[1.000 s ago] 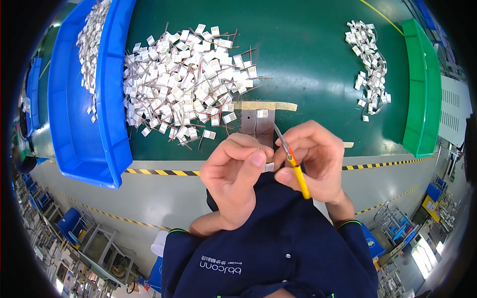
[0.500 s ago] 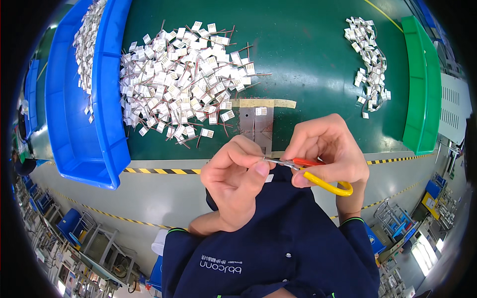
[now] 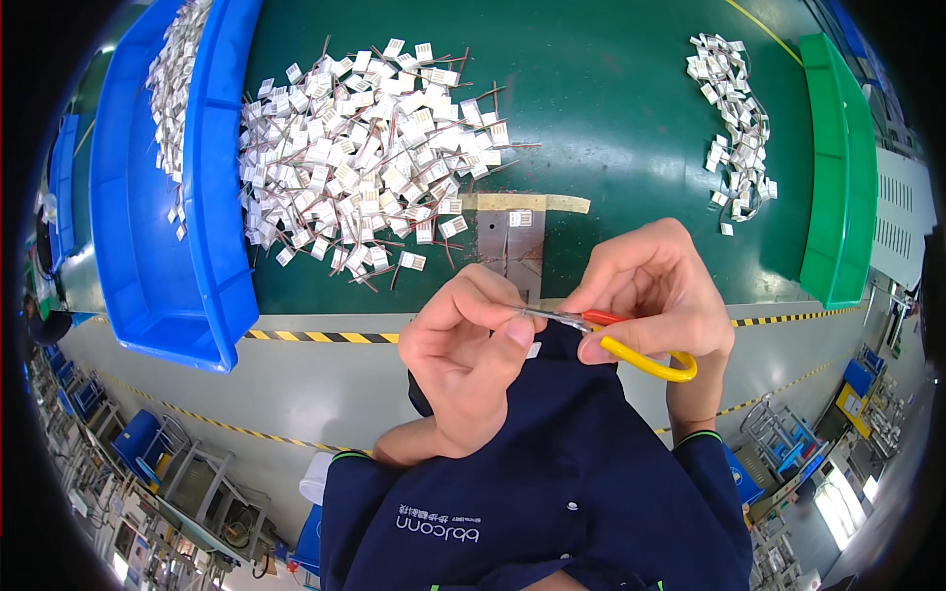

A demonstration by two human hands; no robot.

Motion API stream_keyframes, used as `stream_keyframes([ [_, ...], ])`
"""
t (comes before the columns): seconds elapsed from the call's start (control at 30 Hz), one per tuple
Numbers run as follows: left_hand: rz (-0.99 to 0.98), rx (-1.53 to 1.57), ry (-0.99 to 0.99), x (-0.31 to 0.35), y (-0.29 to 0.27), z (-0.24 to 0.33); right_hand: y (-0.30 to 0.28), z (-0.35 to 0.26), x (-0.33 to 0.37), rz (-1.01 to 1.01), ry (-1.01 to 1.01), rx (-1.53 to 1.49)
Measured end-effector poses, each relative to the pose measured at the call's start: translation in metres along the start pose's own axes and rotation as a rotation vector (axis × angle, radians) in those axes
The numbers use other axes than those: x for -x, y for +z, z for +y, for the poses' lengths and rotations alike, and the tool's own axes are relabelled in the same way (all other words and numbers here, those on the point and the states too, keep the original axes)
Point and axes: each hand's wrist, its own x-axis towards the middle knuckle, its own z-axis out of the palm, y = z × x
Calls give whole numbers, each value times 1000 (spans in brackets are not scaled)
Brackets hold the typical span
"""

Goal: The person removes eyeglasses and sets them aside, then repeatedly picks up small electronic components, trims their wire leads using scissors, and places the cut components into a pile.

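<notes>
My left hand [image 3: 468, 360] is closed in a pinch, with thumb and forefinger together on a thin wire end too small to see well. A small white connector [image 3: 533, 351] shows just below those fingertips, seemingly at the other end of the wire. In my right hand [image 3: 660, 295] is a pair of small scissors [image 3: 645, 362] with a red and a yellow handle. Their metal blades point left and reach the left fingertips. Both hands are above the table's near edge, in front of my dark blue shirt. Between the blades, details are hidden.
A large heap of white connectors with dark red wires [image 3: 365, 158] covers the green table's left. A blue bin [image 3: 217, 187] with more stands beside it. A metal plate [image 3: 509, 246] bears one connector. Toward the right lie a smaller row of connectors [image 3: 734, 128] and a green bin [image 3: 833, 177].
The scissors' yellow handle has shifted slightly up and left as the two handles come a little closer together. Both hands stay almost in place.
</notes>
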Motion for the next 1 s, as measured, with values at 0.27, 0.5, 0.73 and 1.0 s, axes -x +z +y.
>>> stream_keyframes([
  [0.27, 7, 7, -1, 1, -2, 0, 0, 1, -2, 52, 23, -35],
  [0.5, 11, 20, -11, 0, -2, 1, -3, -1, -4, -17, 16, -3],
  [0.73, 15, 35, -21, 0, -2, 0, -6, -1, 0, 44, -114, -94],
  [1.0, 32, 79, -50, 0, -3, -1, 5, 9, 1, 158, -173, 48],
])
